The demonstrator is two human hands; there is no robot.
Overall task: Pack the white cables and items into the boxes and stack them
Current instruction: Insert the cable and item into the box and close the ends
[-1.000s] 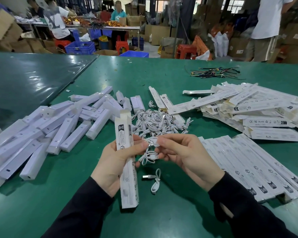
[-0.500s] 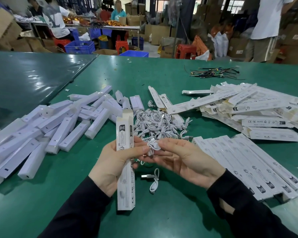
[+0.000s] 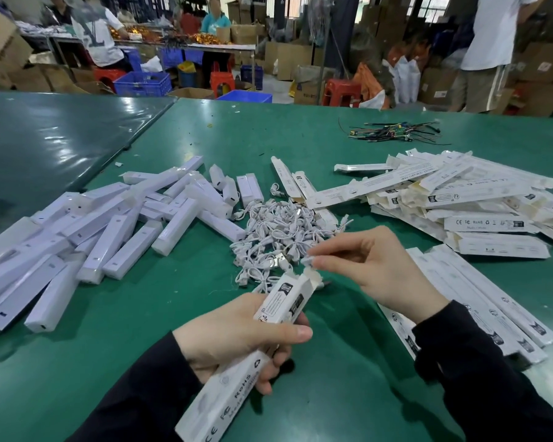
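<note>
Green covering spreads over the tabletop [image 3: 300, 138], which carries, on the left, a loose heap of white plastic bars [image 3: 87, 237], on the far right a heap of flat white cartons [image 3: 460, 199], one of them printed "CE FC RoHS", and nearer on the right a neat row of closed boxes [image 3: 479, 298] lying side by side. Between the heaps, in the middle, sits a tangle of white cables [image 3: 278, 231]. The left hand [image 3: 237, 339] grips a long white box [image 3: 253, 352] round its middle, tilted with the open end up and to the right; its lower side reads "CE FC RoHS" beside a recycling mark, and the upper face bears small print too fine to read. The right hand [image 3: 364, 266] hovers just above that open end, thumb and forefinger pinching a small white piece [image 3: 308, 260], seemingly the box's end flap. A bundle of dark wires [image 3: 396, 132] lies far back on the tabletop.
</note>
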